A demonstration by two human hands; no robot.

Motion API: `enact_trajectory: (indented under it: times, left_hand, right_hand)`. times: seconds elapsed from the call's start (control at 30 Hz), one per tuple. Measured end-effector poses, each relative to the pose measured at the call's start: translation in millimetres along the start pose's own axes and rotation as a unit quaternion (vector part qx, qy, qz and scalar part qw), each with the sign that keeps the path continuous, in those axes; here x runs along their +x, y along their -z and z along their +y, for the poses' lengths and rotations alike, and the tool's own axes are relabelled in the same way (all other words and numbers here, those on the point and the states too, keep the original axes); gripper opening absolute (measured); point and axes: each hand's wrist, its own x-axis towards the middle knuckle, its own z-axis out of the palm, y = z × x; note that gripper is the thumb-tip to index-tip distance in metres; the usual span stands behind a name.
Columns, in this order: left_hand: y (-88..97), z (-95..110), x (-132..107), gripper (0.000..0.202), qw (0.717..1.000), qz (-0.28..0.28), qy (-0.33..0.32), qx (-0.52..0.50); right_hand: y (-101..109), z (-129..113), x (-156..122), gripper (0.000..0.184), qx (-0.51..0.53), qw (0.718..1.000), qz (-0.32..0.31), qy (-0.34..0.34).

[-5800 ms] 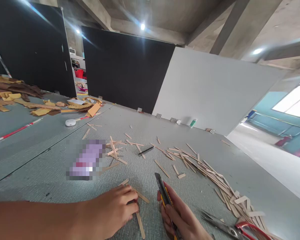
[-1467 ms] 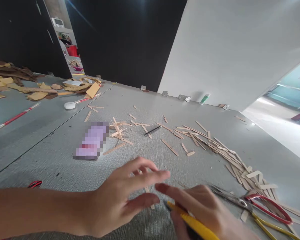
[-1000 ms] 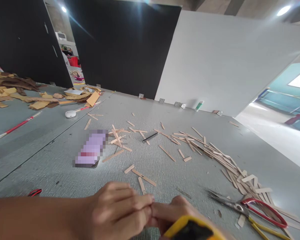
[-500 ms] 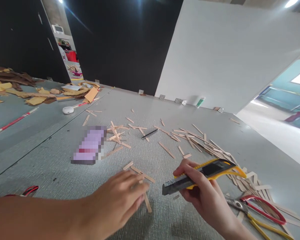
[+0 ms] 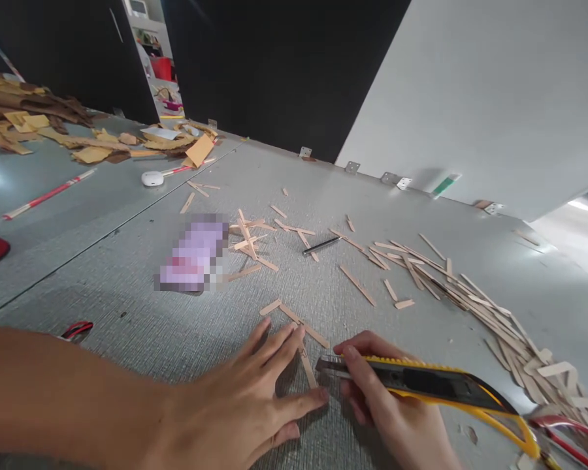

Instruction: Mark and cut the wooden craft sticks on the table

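Observation:
My left hand [image 5: 245, 398] lies palm down on the grey table with its fingers spread. Its fingertips touch a short wooden stick [image 5: 308, 367], which shows between the index finger and the thumb. Just above it, two more wooden pieces [image 5: 291, 314] meet at an angle. My right hand [image 5: 387, 405] is closed around a yellow and black box cutter [image 5: 431, 378], its blade end pointing left beside the stick. A gap separates the blade from the lower end of the stick, close to my left thumb.
Wooden sticks [image 5: 485, 313] are heaped at the right, near red-handled pliers [image 5: 573, 434]. A black pen [image 5: 322, 246], a pixelated phone [image 5: 193, 256] and loose sticks lie ahead. Farther left are a white earbud case [image 5: 152, 178] and brown and yellow scraps [image 5: 93, 153]. Upright panels stand behind.
My left hand has spread its fingers and come down on the stick. The box cutter has turned flatter, its tip now close to my left hand. The view has shifted.

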Motion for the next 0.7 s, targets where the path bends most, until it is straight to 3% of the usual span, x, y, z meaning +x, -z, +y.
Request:
enact_trajectory:
  times: [0.07,0.27,0.7]
  left_hand:
    - [1.4,-1.3,-0.4,0.051,1.000,0.003,-0.001,-0.014]
    - [0.2,-3.0,-1.5,0.051,1.000,0.022,-0.009,-0.009]
    - [-1.7,-3.3,5.5,0.048,0.998,-0.029,-0.026,0.040]
  right_hand:
    - [-2.7,-0.3,2.0,0.047,0.010,1.000,-0.001,-0.019]
    - [-2.1,10.4,6.4,0.043,-0.055,0.998,-0.011,0.030]
    - [-10.3,-5.1,6.2,0.044,-0.118,0.993,0.012,-0.003]
